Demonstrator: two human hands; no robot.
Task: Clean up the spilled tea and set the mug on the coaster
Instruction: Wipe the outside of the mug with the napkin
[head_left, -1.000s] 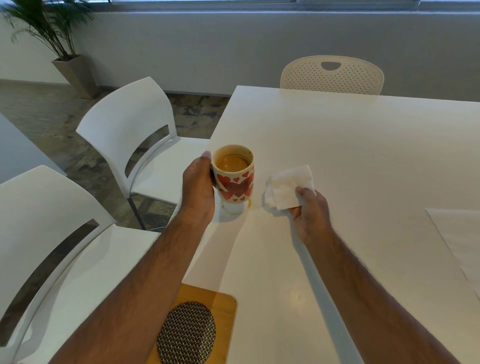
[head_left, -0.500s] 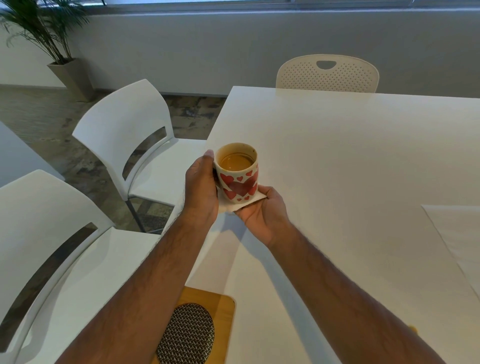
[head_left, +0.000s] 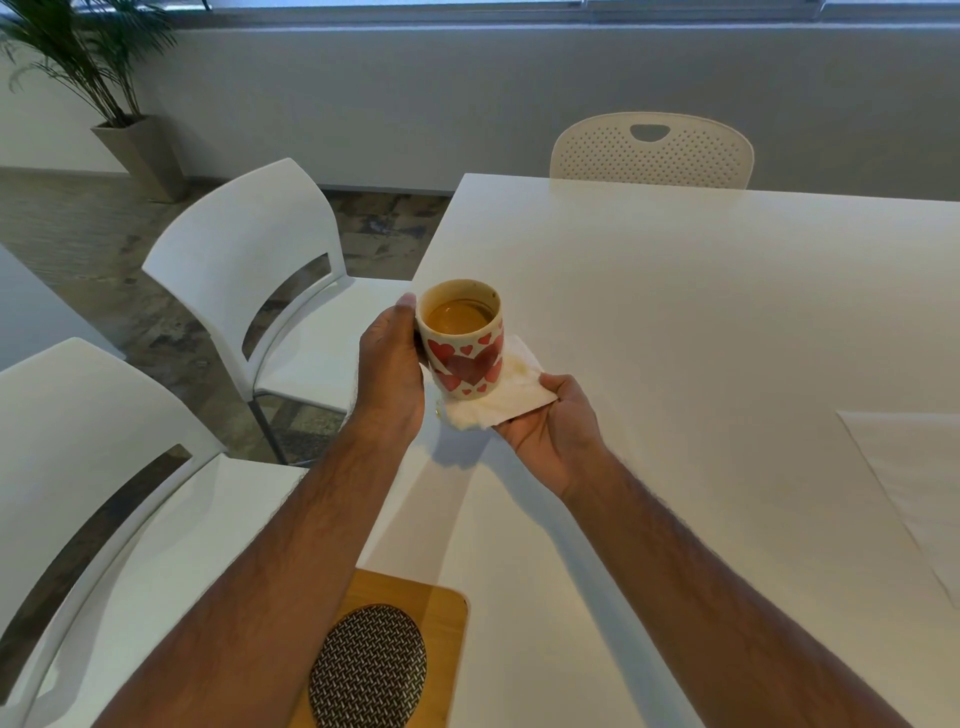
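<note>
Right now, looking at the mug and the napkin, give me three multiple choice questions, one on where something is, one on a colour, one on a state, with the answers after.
1. Where is the napkin?
A. Under the mug's base, on the right hand
B. Draped over a chair
C. Flat on the coaster

2. What colour are the hearts on the mug?
A. Blue
B. Red
C. Green

3. What state is the mug in?
A. Tipped on its side
B. Empty
C. Upright, holding brown tea

Answers:
1 A: the right hand holds the napkin up against the mug's underside.
2 B: red hearts cover its white wall.
3 C: the left hand grips it upright, with tea showing inside.
</note>
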